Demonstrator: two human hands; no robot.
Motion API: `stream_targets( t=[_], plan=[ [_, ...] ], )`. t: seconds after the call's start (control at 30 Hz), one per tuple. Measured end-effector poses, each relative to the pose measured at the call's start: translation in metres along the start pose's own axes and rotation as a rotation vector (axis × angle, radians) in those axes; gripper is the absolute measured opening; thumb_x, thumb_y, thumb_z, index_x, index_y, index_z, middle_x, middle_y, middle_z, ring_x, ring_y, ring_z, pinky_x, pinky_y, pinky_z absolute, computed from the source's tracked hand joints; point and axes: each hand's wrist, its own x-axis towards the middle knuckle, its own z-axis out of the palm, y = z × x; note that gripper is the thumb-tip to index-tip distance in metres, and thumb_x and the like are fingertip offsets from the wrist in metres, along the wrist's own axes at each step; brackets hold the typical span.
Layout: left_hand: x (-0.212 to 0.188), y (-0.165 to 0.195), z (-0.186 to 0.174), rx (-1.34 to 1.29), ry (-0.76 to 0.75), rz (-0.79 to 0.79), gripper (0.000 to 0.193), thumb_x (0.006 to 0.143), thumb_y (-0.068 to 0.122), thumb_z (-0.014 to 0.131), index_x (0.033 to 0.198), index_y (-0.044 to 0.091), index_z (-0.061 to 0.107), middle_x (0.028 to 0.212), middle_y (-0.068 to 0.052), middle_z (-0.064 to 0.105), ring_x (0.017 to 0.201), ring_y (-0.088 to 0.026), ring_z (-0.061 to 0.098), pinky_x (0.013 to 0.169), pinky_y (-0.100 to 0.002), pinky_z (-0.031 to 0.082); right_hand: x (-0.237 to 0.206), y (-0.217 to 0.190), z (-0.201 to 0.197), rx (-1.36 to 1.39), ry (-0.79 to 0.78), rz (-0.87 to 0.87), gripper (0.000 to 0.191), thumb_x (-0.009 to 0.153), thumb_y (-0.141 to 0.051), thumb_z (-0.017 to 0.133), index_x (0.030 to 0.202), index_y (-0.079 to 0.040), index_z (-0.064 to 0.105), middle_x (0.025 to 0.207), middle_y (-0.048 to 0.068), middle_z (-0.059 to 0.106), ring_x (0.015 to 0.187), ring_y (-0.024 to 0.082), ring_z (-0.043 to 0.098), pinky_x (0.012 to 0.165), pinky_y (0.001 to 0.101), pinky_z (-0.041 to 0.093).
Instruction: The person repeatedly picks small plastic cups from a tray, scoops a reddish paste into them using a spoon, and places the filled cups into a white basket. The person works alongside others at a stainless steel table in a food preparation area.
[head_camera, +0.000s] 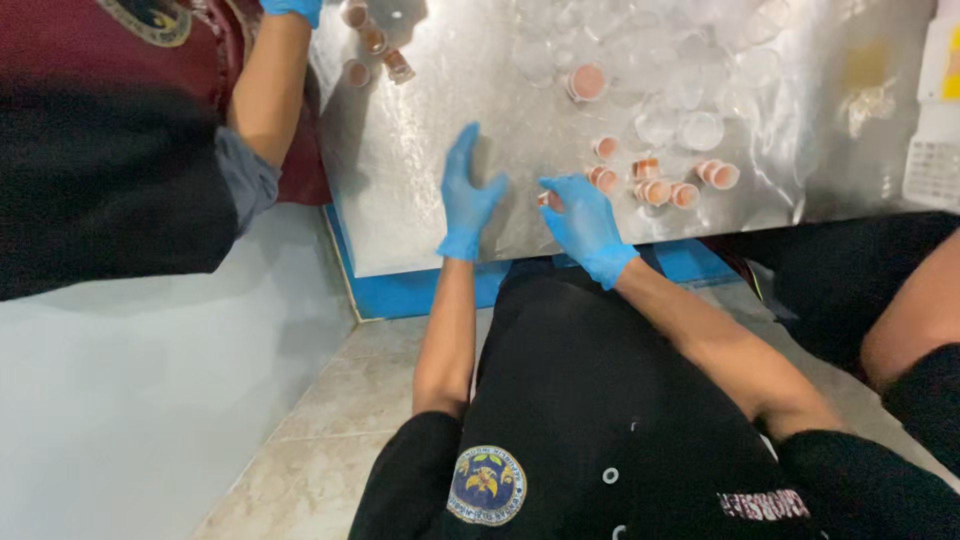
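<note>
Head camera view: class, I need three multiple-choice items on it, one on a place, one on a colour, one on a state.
1. Where do the small filled cups stand?
A. on the metal table
B. on the floor
C. in a basket

2. What colour are the gloves on both hands?
A. white
B. blue
C. black

3. How is the left hand?
A. fisted around a cup
B. open, holding nothing
C. flat on the floor

Answers: 1 A, they sit on the shiny tabletop; 2 B, both gloves are blue; 3 B, its fingers are spread, while the right hand pinches a small cup.
</note>
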Motion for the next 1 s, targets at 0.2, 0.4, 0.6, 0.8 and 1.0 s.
stream_targets(
  t=[0.2,0.4,0.6,0.8,1.0],
  plan=[
    [0.11,-0.047,-0.002,0.438,0.626,-0.183,0.063,0.074,0.019,0.088,0.132,0.014,0.065,0.116,-0.011,0.06,0.105,-0.029,0.058,0.09,-0.041,0.056,0.001,-0.021,0.018,-0.042,0.009,-0.127,0.032,0.088,-0.009,0.074,0.12,-0.006,0.067,0.122,0.019,0.068,0.111,0.038,0.067,0.093,0.0449,0.055],
    [0.122,-0.056,0.015,0.407,0.624,-0.106,0.036,0.084,0.017,0.08,0.119,0.016,0.073,0.1,-0.003,0.067,0.09,-0.023,0.067,0.081,-0.036,0.057,-0.001,-0.045,0.014,0.034,0.024,-0.092,0.039,0.089,-0.007,0.074,0.127,-0.007,0.064,0.121,0.016,0.067,0.11,0.036,0.067,0.095,0.0427,0.056],
    [-0.008,-0.019,0.038,0.24,-0.055,-0.12,0.033,0.079,0.012,0.08,0.112,0.015,0.076,0.1,-0.008,0.069,0.087,-0.025,0.07,0.08,-0.037,0.058,-0.004,-0.029,-0.003,-0.032,0.067,-0.102,0.044,0.087,-0.004,0.072,0.13,-0.009,0.064,0.119,0.015,0.068,0.105,0.036,0.067,0.09,0.0424,0.056],
    [-0.088,-0.023,0.068,0.016,-0.35,-0.036,0.051,0.081,0.012,0.081,0.131,0.016,0.072,0.11,-0.011,0.074,0.099,-0.029,0.074,0.086,-0.039,0.058,-0.038,0.021,0.018,-0.182,-0.128,0.014,0.061,0.085,-0.012,0.077,0.142,-0.005,0.056,0.107,0.017,0.068,0.1,0.038,0.066,0.086,0.0465,0.054],
    [-0.104,-0.045,0.087,-0.036,-0.377,-0.084,0.055,0.077,0.016,0.084,0.131,0.012,0.069,0.115,-0.012,0.076,0.093,-0.028,0.074,0.081,-0.038,0.059,-0.044,0.04,0.017,-0.249,-0.081,-0.026,0.063,0.083,-0.021,0.077,0.141,-0.005,0.057,0.105,0.018,0.069,0.095,0.038,0.066,0.083,0.0474,0.053]
  ],
)
